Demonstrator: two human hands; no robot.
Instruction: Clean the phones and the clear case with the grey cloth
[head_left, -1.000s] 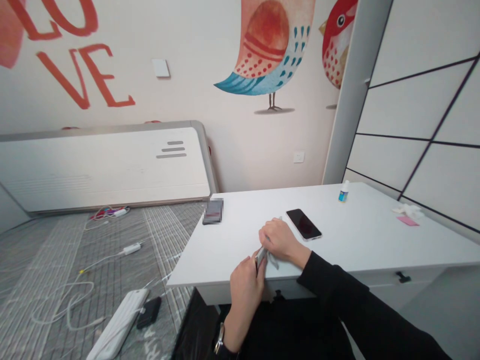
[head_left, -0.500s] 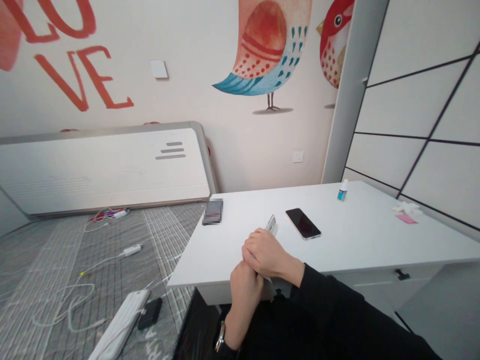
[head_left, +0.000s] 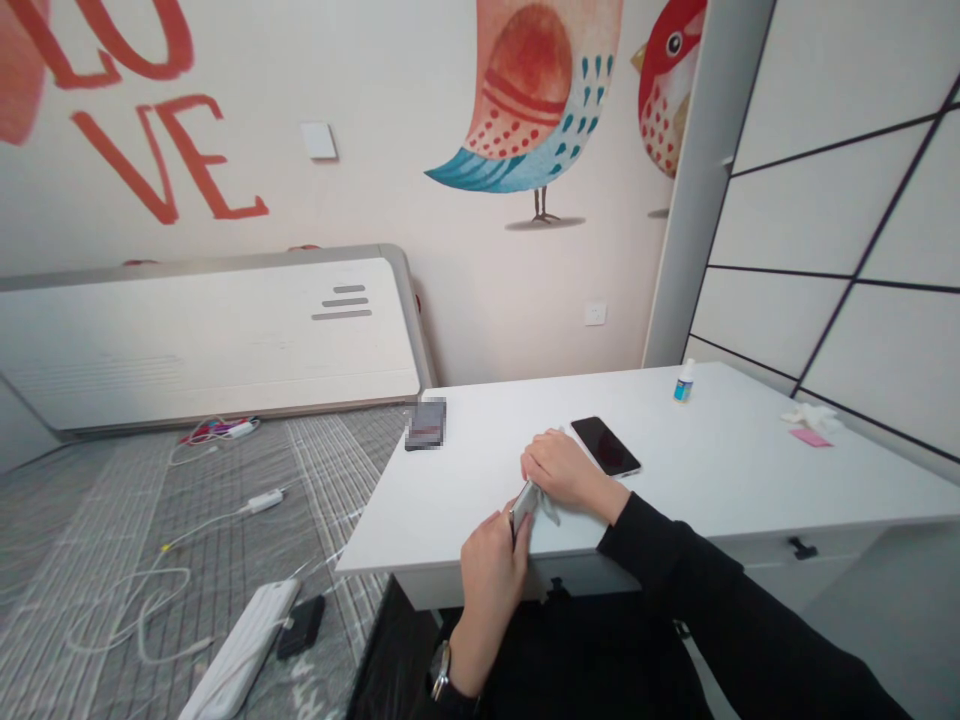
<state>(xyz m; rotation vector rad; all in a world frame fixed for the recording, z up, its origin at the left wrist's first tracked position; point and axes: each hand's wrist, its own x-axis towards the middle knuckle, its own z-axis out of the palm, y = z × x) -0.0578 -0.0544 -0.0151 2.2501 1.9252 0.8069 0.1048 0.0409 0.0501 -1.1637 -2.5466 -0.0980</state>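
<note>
My left hand [head_left: 491,560] is closed around the lower end of a silver-edged phone [head_left: 525,503], held tilted above the front edge of the white desk [head_left: 465,490]. Over the phone's upper end, my right hand [head_left: 562,468] is curled, its fingertips hidden behind the phone. A thin white wipe [head_left: 550,508] hangs out from under the right palm. Just beyond that hand a second phone [head_left: 606,446] lies flat with its dark screen up.
A small bottle [head_left: 683,384] stands at the back right. Near it lie a crumpled white tissue [head_left: 814,416] and a pink packet [head_left: 810,438]. A blurred dark item [head_left: 426,424] sits at the desk's left edge. A power strip [head_left: 232,650] and cables lie on the floor.
My right hand has slid away and to the right along the phone, apart from my left hand. More of the phone's edge and the wipe now show. My left hand has hardly moved.
</note>
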